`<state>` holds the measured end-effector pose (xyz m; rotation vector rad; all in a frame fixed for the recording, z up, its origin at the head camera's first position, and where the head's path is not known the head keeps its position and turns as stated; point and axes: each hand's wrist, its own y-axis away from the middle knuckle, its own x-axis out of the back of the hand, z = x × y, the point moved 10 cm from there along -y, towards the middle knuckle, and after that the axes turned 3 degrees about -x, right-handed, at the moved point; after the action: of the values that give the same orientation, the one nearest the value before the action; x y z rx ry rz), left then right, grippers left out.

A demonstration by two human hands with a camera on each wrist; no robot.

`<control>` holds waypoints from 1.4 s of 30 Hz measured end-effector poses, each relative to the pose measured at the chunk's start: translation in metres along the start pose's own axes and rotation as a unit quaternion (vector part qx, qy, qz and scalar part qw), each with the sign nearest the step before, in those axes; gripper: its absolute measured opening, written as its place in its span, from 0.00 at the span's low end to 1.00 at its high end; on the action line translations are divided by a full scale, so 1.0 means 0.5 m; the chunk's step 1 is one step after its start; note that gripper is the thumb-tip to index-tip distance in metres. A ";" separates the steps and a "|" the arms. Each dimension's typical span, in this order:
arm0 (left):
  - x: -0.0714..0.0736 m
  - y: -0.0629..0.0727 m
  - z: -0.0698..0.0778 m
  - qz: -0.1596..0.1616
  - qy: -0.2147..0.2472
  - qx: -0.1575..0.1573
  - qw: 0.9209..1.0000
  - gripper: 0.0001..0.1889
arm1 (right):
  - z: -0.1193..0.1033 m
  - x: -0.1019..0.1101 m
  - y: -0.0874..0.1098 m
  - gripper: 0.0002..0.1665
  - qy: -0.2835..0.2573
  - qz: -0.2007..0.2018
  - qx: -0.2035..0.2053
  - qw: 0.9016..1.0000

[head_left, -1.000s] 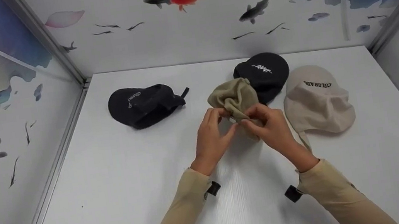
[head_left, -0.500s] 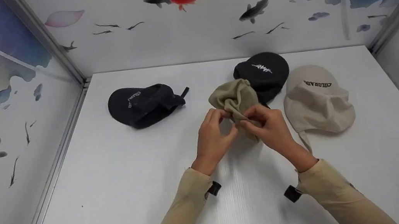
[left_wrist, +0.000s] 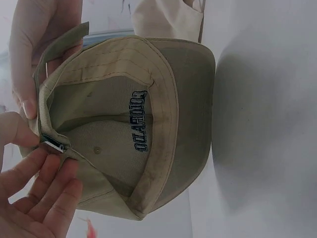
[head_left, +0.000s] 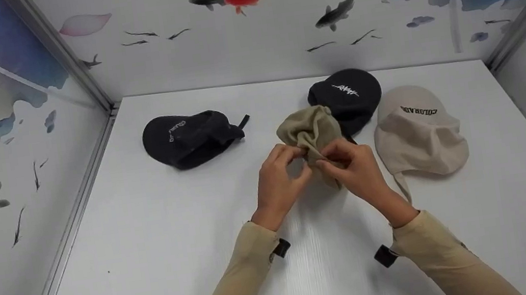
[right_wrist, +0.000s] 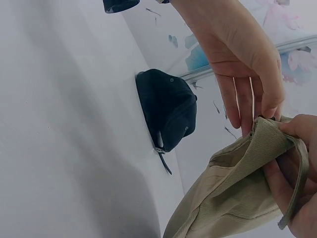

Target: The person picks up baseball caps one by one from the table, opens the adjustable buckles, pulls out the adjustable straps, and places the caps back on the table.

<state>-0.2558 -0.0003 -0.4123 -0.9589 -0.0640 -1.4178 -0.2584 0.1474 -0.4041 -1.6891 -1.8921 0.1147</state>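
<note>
An olive-tan baseball cap (head_left: 310, 125) is held off the white table between both hands. My left hand (head_left: 276, 184) pinches its back edge at the metal buckle (left_wrist: 54, 146), thumb against fingers, as the left wrist view shows. My right hand (head_left: 361, 169) grips the band on the other side of the back opening. Past its fingers hangs the strap's loose end (right_wrist: 300, 173). In the left wrist view the cap's inside faces the camera, with dark lettering (left_wrist: 140, 121) showing inside the front panel and the brim (left_wrist: 193, 119) pointing down toward the table.
One black cap (head_left: 190, 139) lies at the back left of the table (head_left: 156, 265). Another black cap (head_left: 351, 99) sits right behind the held cap, beside a light beige cap (head_left: 419, 138) lettered COLORADO, its strap trailing forward. Printed panels (head_left: 248, 41) enclose the table.
Hardly anything differs. The held cap has shifted very slightly toward me and to the right; both hands keep their hold, and the other caps lie where they were.
</note>
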 end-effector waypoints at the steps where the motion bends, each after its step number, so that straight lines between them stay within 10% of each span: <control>1: 0.003 -0.001 -0.001 0.004 0.002 -0.001 1.000 0.06 | 0.000 0.000 0.000 0.03 -0.001 -0.001 0.001 1.000; 31: 0.019 -0.005 -0.038 -0.002 0.185 0.070 0.980 0.06 | 0.034 -0.010 -0.002 0.08 -0.035 -0.049 -0.079 0.995; 42: 0.010 -0.001 -0.027 -0.024 0.193 0.064 0.979 0.05 | 0.019 -0.007 0.001 0.07 -0.009 -0.005 -0.050 0.999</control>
<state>-0.2620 -0.0119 -0.4178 -0.5669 0.1092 -1.6023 -0.2622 0.1470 -0.4134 -1.7502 -1.9478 0.0311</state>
